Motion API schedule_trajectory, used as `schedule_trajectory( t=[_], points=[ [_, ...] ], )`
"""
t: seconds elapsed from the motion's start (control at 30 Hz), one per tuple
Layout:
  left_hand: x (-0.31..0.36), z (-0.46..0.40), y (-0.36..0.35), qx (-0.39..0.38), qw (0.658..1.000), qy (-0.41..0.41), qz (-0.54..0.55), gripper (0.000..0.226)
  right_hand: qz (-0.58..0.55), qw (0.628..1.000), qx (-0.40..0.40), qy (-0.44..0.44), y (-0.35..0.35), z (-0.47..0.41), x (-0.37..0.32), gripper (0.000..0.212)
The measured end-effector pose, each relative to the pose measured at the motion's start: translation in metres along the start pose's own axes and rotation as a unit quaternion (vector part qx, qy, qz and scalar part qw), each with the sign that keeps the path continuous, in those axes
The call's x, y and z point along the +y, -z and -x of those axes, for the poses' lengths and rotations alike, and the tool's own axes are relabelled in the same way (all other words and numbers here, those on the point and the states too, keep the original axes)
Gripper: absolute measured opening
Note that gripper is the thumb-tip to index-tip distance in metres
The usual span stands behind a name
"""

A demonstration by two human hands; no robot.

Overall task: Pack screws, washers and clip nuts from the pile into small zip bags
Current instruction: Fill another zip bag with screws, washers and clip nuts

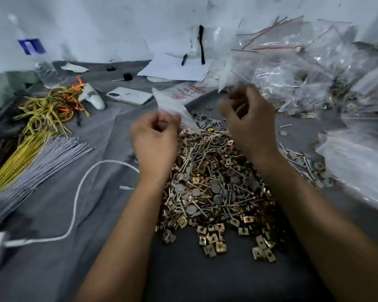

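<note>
Left hand [154, 136]: a small clear zip bag [175, 110] is pinched by curled fingers.
Right hand [249, 118]: fingers curled; contents cannot be told.
Pile [216, 188]: spread beneath both hands.

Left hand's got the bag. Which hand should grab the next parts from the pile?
Right, probably. The left hand pinches the small zip bag, so it is occupied. The right hand hovers above the pile, fingers curled; blur hides whether its grip already holds parts.
</note>
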State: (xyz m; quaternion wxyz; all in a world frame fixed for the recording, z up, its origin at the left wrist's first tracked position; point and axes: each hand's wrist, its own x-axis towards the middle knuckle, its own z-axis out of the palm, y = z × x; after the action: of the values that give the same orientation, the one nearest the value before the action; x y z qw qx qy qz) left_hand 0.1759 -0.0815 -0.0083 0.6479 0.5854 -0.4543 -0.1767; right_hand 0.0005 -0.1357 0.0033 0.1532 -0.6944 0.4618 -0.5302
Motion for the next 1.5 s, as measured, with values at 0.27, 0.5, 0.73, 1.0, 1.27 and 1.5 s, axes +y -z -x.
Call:
schedule_trajectory(
  t=[0.27, 0.5, 0.73, 1.0, 1.27, 1.5],
  points=[
    [-0.019, 0.004, -0.005, -0.155, 0.985, -0.068, 0.019, 0.031, -0.003, 0.967, -0.159, 0.198, -0.007, 0.017, -0.005, 0.023],
    [-0.021, 0.009, -0.009, -0.222, 0.967, -0.016, 0.121, 0.038, -0.021, 0.96, -0.223, 0.167, -0.002, 0.023, -0.001, 0.012],
    [-0.018, 0.01, -0.007, -0.264, 0.95, 0.047, 0.162, 0.034, -0.077, 0.968, -0.223, 0.086, 0.001, 0.022, 0.008, 0.013],
    [-0.02, 0.004, -0.002, -0.18, 0.967, 0.069, 0.166, 0.027, -0.149, 0.979, -0.141, 0.008, 0.004, 0.018, 0.011, 0.018],
    [-0.014, 0.01, -0.002, -0.246, 0.954, 0.051, 0.164, 0.04, -0.067, 0.971, -0.209, 0.091, -0.004, 0.026, -0.001, 0.015],
    [-0.017, 0.013, -0.005, -0.166, 0.983, -0.075, -0.021, 0.032, -0.001, 0.994, -0.058, 0.088, -0.001, 0.021, 0.006, 0.013]
  ],
)
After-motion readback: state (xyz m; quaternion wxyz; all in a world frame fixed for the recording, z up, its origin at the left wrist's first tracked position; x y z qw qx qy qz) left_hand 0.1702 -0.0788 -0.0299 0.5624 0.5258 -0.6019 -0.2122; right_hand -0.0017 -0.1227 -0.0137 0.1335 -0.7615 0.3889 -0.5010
